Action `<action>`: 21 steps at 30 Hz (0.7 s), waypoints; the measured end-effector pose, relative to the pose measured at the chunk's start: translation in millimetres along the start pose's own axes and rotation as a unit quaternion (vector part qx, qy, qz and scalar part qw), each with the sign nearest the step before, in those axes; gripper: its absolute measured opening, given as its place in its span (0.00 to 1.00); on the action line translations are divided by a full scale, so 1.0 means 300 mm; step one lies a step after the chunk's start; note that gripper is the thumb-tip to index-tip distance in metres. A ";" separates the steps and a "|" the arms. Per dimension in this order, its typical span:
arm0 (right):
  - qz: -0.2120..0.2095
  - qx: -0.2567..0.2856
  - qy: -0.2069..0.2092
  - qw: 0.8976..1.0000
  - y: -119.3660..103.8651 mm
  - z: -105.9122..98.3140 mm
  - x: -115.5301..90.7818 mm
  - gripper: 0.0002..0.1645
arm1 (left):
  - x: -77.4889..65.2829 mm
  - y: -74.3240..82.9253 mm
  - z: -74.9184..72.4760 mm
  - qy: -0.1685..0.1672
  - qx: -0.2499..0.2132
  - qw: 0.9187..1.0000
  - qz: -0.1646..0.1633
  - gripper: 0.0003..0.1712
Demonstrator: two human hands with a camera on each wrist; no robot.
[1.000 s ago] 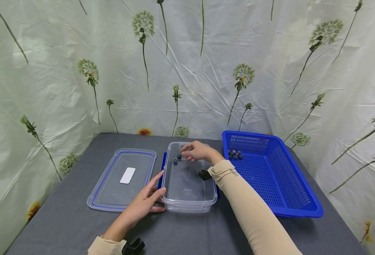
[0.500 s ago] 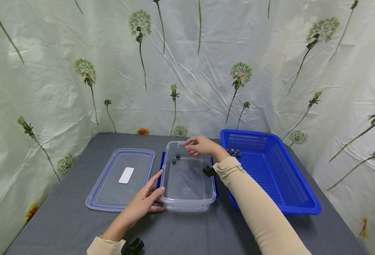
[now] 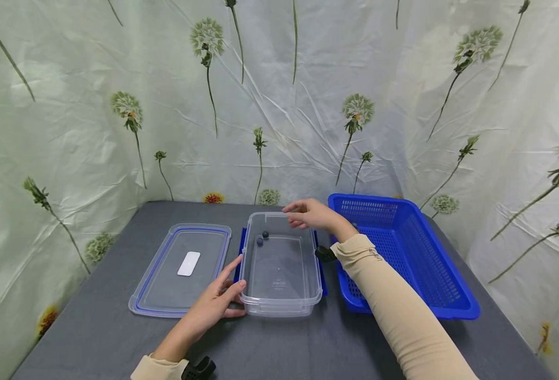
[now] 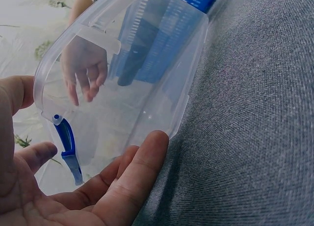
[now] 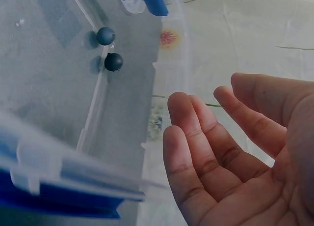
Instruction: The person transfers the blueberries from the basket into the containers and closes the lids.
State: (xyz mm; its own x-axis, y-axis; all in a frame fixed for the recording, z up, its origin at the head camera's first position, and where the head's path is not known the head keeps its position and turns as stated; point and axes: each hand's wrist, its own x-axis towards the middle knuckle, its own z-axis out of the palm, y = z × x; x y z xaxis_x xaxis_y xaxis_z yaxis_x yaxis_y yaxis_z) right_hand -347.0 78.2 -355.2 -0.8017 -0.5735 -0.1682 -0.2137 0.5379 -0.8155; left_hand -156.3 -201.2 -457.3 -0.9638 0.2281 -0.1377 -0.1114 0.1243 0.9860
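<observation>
A clear plastic food container (image 3: 279,264) stands uncovered in the middle of the table. Two blueberries, one (image 5: 105,36) beside the other (image 5: 114,62), lie at its far left inside. My left hand (image 3: 213,303) rests against its left side and near corner, fingers mostly straight along the wall; in the left wrist view the fingers (image 4: 132,186) touch the clear plastic by a blue clip (image 4: 66,142). Above the far right rim hangs my right hand (image 3: 312,215), its fingers loosely bent. Nothing shows between them in the right wrist view (image 5: 230,147).
The container's lid (image 3: 165,285), blue-sealed with a white label (image 3: 189,263), lies flat at the left. To the right stands a blue perforated basket (image 3: 403,264); its blueberries are mostly hidden behind the right wrist. A flowered curtain (image 3: 298,105) hangs behind the table.
My right hand has drawn back from over the container's inside, moving right toward the basket, its wrist now covering most of the basket's blueberries. The left hand has stayed put.
</observation>
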 end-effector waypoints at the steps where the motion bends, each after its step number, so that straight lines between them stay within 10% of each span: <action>1: -0.001 0.000 0.002 1.000 0.001 -0.007 -0.004 0.27 | 0.001 0.000 0.000 0.001 0.000 1.000 0.000 0.40; 21: -0.001 -0.012 0.069 0.998 0.091 -0.141 -0.115 0.26 | 0.000 -0.001 0.001 -0.001 -0.001 1.000 -0.002 0.40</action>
State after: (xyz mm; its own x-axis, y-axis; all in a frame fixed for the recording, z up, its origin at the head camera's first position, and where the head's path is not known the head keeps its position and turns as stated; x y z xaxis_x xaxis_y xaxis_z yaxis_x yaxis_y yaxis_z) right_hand -348.6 138.9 -348.3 -0.8704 -0.4844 -0.0880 -0.2270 0.5535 -0.8013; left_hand -156.0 -200.9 -457.7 -0.9631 0.2292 -0.1409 -0.1151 0.1226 0.9858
